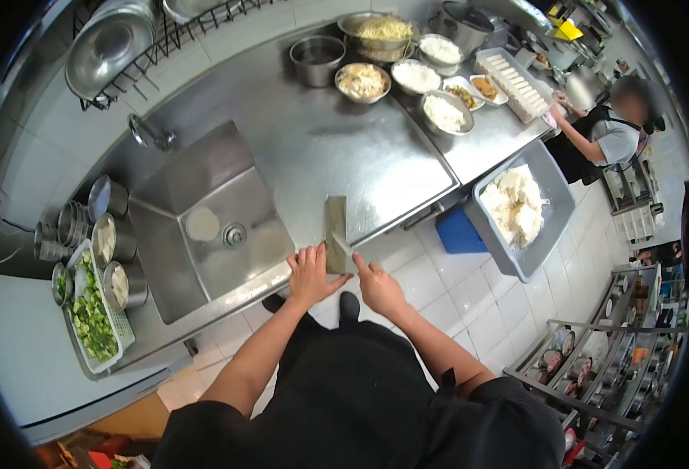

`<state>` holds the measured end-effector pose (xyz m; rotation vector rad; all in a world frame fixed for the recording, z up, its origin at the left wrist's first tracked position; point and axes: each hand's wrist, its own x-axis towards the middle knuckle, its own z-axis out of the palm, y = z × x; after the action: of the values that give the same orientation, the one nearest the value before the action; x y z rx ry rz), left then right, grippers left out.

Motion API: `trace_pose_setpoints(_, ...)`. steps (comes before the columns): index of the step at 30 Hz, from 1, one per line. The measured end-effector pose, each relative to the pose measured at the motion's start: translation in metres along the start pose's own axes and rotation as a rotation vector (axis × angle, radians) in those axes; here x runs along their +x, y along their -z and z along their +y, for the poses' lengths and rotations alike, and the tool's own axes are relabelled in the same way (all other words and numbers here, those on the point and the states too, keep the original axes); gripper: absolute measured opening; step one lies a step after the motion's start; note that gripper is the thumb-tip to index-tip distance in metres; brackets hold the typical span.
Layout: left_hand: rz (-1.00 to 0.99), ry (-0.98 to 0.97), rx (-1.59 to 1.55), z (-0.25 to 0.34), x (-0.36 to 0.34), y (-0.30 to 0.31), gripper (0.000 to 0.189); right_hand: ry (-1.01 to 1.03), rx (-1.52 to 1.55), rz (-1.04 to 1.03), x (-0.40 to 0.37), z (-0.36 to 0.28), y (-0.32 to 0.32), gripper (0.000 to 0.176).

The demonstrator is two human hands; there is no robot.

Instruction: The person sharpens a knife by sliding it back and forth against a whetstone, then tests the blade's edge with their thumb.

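A long grey-green block like a whetstone (pixel 336 213) lies across the counter's front edge, just right of the sink. Its near end juts out toward me. My left hand (pixel 311 275) grips that near end, fingers along the left side and thumb stretched below it. My right hand (pixel 380 288) is closed with the index finger pointing forward. From it a small pale metal blade, apparently a knife (pixel 340 246), rests on the block; its handle is hidden in my fingers.
A steel sink (pixel 227 153) holds a round pale disc. Pots and a white basket (pixel 126 330) of cut greens stand left. Bowls of food (pixel 445 113) line the back right. A grey tub (pixel 483 220) stands right, near a co-worker (pixel 612 141) and a rack (pixel 594 356).
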<state>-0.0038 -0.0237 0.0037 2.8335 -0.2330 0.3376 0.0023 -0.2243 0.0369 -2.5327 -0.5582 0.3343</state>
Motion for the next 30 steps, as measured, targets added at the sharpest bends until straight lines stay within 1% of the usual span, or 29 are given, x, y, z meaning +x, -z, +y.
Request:
trace_pose_setpoints(2,-0.041,0.033,-0.016,0.004,0.0,0.004,0.099,-0.002,-0.006,-0.013,0.003,0.0,-0.003,0.062)
trace_pose_setpoints(4,-0.006,0.008,-0.005,0.004,-0.001,0.0,0.099,-0.017,0.021,-0.026,0.004,-0.005,0.0,0.06)
trace_pose_setpoints(6,0.027,0.025,0.047,0.003,-0.001,-0.004,0.096,0.005,0.029,0.005,0.003,-0.001,-0.012,0.061)
trace_pose_setpoints(9,0.062,-0.015,0.075,0.001,-0.001,-0.009,0.094,0.007,0.014,0.029,-0.01,-0.009,-0.019,0.057)
trace_pose_setpoints(11,0.006,0.016,0.079,0.0,-0.002,-0.01,0.094,0.02,0.02,0.043,-0.006,-0.011,-0.018,0.054)
trace_pose_setpoints(12,0.019,0.001,0.08,0.0,0.0,-0.009,0.094,0.019,0.016,0.062,0.005,-0.009,-0.016,0.054)
trace_pose_setpoints(14,-0.038,0.049,0.064,0.001,-0.002,-0.009,0.096,-0.003,0.034,0.067,0.025,-0.006,-0.015,0.055)
trace_pose_setpoints(15,-0.038,0.057,0.064,0.003,-0.002,-0.006,0.102,0.003,0.035,0.068,0.025,-0.006,-0.014,0.055)
trace_pose_setpoints(16,-0.031,0.06,0.074,0.004,-0.003,-0.005,0.102,0.009,0.057,0.055,0.028,-0.007,-0.013,0.055)
trace_pose_setpoints(18,0.086,0.051,0.002,0.004,-0.001,-0.006,0.104,0.038,0.073,0.051,0.034,-0.007,-0.006,0.054)
trace_pose_setpoints(19,0.1,0.06,0.011,0.002,0.002,-0.005,0.104,0.057,0.106,0.022,0.029,-0.009,-0.003,0.053)
trace_pose_setpoints(21,-0.021,-0.033,0.11,0.0,0.0,-0.005,0.101,0.081,0.153,-0.029,0.023,-0.014,0.001,0.05)
trace_pose_setpoints(23,-0.007,-0.021,0.09,-0.003,-0.002,-0.012,0.099,0.087,0.184,-0.038,0.026,-0.007,-0.009,0.049)
trace_pose_setpoints(28,0.021,-0.039,0.095,-0.003,-0.001,-0.013,0.096,0.059,0.245,-0.068,0.026,0.002,0.007,0.05)
trace_pose_setpoints(30,0.046,-0.032,0.052,-0.001,-0.001,-0.012,0.095,0.043,0.244,0.007,0.022,0.012,0.011,0.047)
